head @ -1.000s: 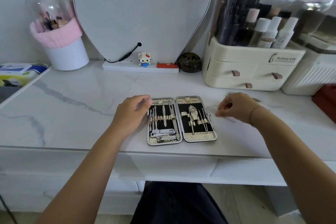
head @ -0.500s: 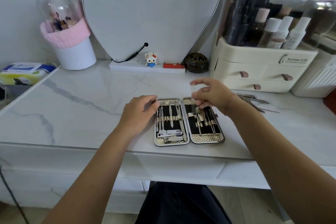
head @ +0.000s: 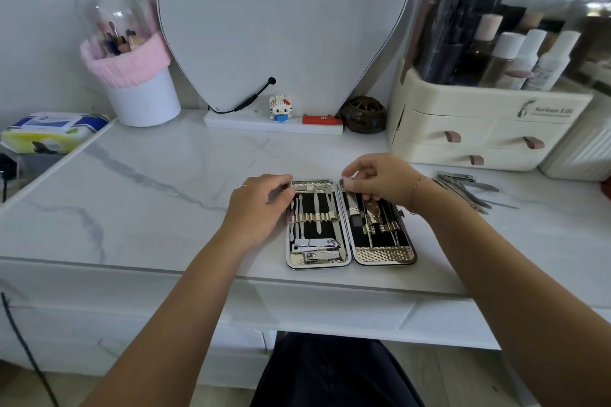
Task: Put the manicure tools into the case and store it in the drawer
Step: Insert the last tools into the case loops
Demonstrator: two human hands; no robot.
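Right hand (head: pixel 380 180) moved from table onto case's (head: pixel 383 254) right half, now seating a tool (head: pixel 353 205).

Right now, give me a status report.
Left hand steadies open case. Right hand slotting a tool into right half. Loose tools wait at right.

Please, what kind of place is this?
Most likely a dressing table at home: a white marble-look tabletop, a large mirror leaning at the wall, and a cream plastic cosmetics organiser with small drawers holding bottles.
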